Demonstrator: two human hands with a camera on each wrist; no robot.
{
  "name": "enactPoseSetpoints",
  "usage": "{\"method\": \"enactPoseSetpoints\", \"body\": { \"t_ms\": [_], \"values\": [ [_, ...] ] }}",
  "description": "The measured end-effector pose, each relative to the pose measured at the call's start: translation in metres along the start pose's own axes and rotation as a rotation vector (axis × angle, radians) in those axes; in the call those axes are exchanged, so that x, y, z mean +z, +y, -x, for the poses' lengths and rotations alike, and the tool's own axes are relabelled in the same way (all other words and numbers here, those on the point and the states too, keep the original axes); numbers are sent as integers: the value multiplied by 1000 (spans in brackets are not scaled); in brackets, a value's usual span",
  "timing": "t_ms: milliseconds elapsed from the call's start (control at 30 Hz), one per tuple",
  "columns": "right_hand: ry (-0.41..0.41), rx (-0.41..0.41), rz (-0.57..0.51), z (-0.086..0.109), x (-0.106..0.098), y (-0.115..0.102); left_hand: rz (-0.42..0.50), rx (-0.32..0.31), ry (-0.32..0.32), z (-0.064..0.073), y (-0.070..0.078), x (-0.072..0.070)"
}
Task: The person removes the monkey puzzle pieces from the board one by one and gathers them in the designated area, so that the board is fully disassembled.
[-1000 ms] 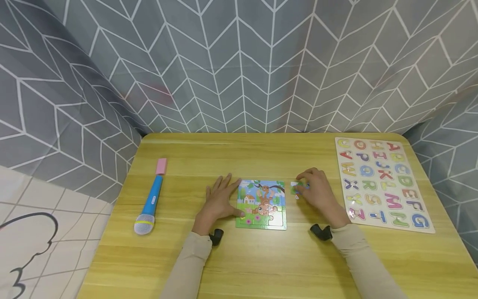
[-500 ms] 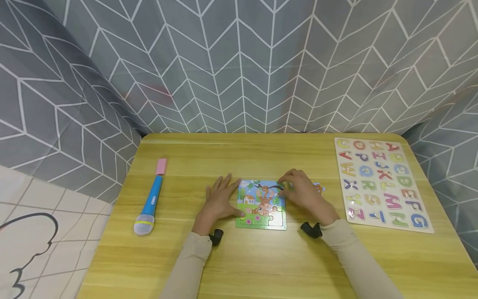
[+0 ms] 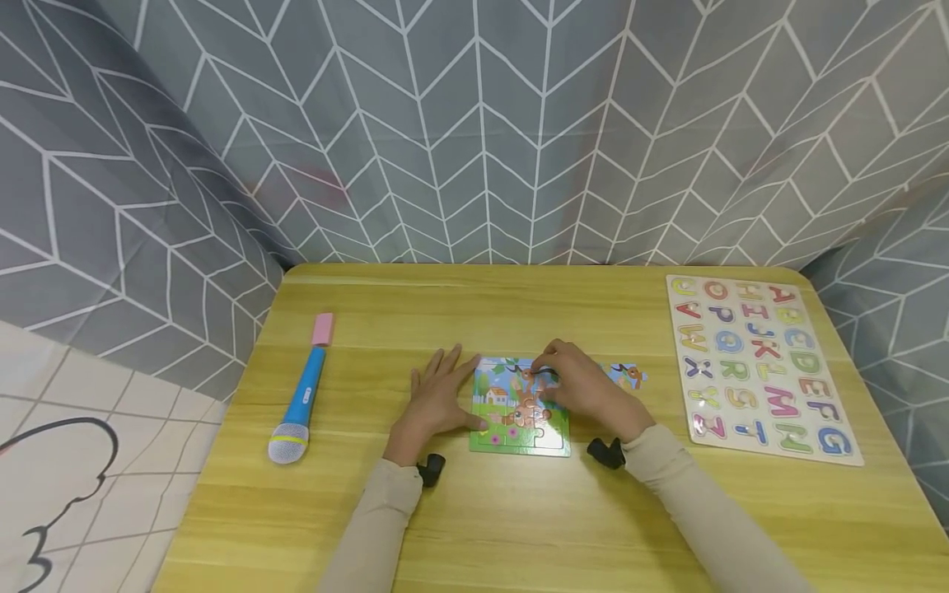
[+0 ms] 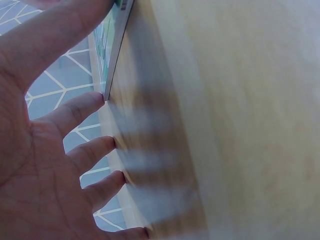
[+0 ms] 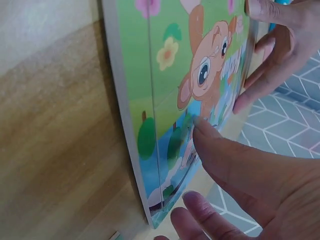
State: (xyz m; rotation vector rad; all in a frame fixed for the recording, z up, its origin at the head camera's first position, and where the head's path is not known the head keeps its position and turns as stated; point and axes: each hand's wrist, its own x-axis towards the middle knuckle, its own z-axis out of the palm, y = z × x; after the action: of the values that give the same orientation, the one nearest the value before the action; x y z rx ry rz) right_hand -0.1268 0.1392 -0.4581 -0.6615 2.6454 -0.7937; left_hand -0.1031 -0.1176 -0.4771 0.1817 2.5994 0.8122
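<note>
From where I stand, the puzzle board (image 3: 511, 450) lies flat on the counter (image 3: 474, 519), right between the person's hands. The left hand (image 3: 436, 402) rests at its left side, fingers spread apart, the thumb on the border and the index finger at the far corner. The right hand (image 3: 586, 383) is over its far right part, thumb and fingers bent down with a gap between them; I cannot tell whether a piece is pinched there.

What worries me is that right thumb, so low on the picture: a sideways drag could lift or shift neighbouring pieces. If the left hand eased off, the whole board might skid or turn on the smooth counter. The right hand could also knock the loose pieces (image 3: 628, 375) just right of the board, since they sit close behind its knuckles. Glare whitens the board's near right corner, so I can't judge whether it is filled.

Farther right of the board is a letter board (image 3: 758, 412), apart from the pieces. Well to its left lie a blue microphone (image 3: 298, 403) and a pink block (image 3: 322, 329), out of the way. Only the hands themselves block the board.
</note>
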Motion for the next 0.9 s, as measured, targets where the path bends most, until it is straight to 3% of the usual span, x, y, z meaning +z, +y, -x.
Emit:
{"method": "enactPoseSetpoints", "body": {
  "t_ms": [433, 900],
  "values": [
    [-66, 35, 0, -2, -1, -3, -11, 8, 7, -1, 1, 0],
    [-83, 143, -28, -6, 3, -8, -27, 24, 17, -1, 0, 0]
  ]
}}
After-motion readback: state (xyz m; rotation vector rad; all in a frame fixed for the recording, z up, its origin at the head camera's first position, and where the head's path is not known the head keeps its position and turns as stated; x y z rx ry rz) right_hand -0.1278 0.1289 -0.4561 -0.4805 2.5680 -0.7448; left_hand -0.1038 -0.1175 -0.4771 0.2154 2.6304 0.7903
